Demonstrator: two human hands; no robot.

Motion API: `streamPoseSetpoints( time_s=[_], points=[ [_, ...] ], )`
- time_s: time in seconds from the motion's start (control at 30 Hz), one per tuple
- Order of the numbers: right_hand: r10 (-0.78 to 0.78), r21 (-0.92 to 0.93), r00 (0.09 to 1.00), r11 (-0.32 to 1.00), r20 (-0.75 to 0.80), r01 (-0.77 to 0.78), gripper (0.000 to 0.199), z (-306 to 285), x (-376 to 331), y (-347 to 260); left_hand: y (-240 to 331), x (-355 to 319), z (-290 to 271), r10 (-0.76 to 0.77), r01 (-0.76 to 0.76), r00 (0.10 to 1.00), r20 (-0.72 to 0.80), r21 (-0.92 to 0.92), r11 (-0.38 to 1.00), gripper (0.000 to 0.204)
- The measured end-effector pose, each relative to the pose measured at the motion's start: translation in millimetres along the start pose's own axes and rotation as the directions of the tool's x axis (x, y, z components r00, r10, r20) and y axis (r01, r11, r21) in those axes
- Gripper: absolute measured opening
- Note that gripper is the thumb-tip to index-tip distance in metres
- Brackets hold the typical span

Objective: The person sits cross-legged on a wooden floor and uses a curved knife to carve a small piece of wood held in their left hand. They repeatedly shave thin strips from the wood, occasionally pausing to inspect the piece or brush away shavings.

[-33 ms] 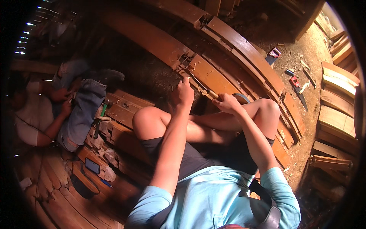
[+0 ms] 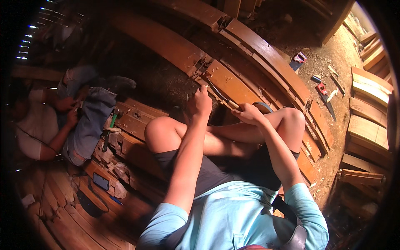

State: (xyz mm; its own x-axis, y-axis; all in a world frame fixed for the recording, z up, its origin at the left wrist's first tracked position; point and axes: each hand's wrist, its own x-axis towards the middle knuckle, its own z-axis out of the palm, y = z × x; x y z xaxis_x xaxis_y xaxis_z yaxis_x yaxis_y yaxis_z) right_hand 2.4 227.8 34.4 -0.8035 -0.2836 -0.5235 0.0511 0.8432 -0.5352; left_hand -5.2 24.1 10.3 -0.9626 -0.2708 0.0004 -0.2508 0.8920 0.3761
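One screen shows: a phone (image 2: 101,181) lying flat on the wooden boards (image 2: 62,216) at the lower left, below the seated co-worker — a small dark rectangle, its glass giving a pale blue shine. On the dirt floor at the upper right lies a small flat red-and-blue thing (image 2: 298,59) — maybe a package, too small to tell.

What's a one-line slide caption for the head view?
Seated person's left hand steadies a curved wooden frame while the right hand works a chisel-like tool against it.
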Motion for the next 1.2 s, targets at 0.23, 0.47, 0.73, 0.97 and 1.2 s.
streamPoseSetpoints(
  time_s=[0.23,0.47,0.73,0.97,1.2],
  points=[
    [-0.187,0.064,0.935,0.974,-0.302,0.215,0.027,-30.4,-35.2,-52.7,-0.9,-3.5,-6.2,0.02,-0.025,0.996,0.089,0.053,0.998,0.015],
    [-0.373,0.056,0.638,0.835,-0.673,0.547,0.021,26.5,-5.9,-40.5,-2.8,-1.6,-1.3,0.029,-0.034,0.996,0.09,0.046,0.998,0.017],
    [0.009,-0.203,0.98,0.978,-0.201,-0.05,0.036,28.1,6.0,-21.2,-5.8,-1.0,5.1,0.031,-0.032,0.999,0.036,0.044,0.998,0.011],
    [-0.176,0.114,0.942,0.97,-0.284,0.216,0.03,-41.8,-38.6,-74.1,3.6,-0.9,-3.5,0.011,-0.018,0.996,0.094,0.064,0.998,0.015],
    [-0.217,-0.201,0.879,0.969,-0.425,0.143,0.021,27.9,-3.9,-35.9,-2.7,0.2,8.4,0.094,-0.094,0.996,0.009,0.151,0.984,0.01]
  ],
)
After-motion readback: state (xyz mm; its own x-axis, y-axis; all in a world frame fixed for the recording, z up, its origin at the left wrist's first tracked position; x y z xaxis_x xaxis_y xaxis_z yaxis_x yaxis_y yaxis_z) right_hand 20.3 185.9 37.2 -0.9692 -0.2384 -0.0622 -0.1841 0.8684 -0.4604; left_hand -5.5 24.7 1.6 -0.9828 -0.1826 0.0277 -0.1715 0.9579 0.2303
